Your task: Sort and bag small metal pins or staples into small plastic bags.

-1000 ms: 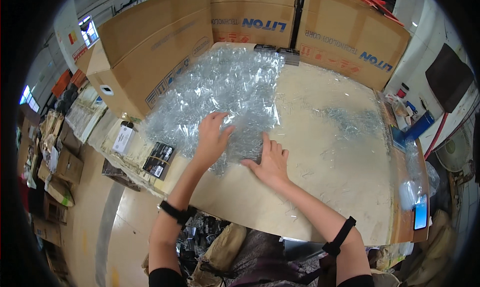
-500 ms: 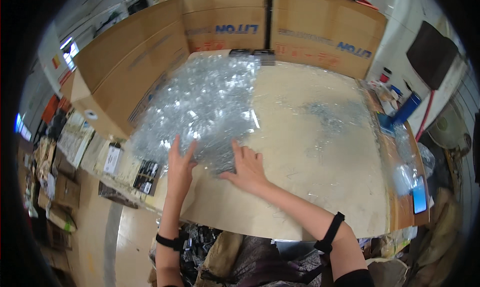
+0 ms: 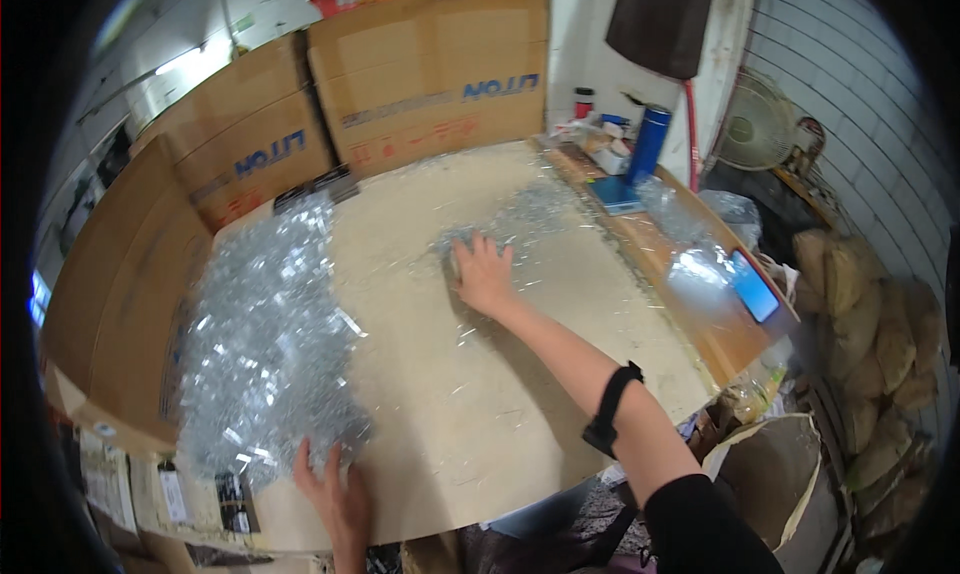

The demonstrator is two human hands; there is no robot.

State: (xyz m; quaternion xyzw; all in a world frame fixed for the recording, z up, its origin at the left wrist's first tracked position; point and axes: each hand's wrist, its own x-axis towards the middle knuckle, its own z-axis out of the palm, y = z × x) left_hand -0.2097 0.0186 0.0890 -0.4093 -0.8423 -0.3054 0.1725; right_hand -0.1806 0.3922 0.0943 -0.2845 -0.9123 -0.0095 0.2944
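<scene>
A large heap of small, shiny clear strips [image 3: 270,354] covers the left part of a pale board [image 3: 520,394]. At the heap's near edge is my left hand [image 3: 340,494], its fingers apart and nothing seen in them. My right hand [image 3: 485,274] reaches over the middle of the board with fingers spread. Its fingertips are at the near left edge of a thinner scatter of strips [image 3: 540,211]; whether any lie under the palm is hidden. A few single strips lie loose on the board around it.
Cardboard panels [image 3: 430,74] wall the board's far and left sides. Along the right, a wooden ledge [image 3: 650,264] bears a blue cylinder [image 3: 650,144], clear plastic bags and a phone [image 3: 754,286]. Sacks [image 3: 870,344] and a fan [image 3: 757,124] stand beyond it.
The view has swung to the right. My right hand has left the large heap and moved right to the thinner scatter; my left hand stays by the heap's near edge.
</scene>
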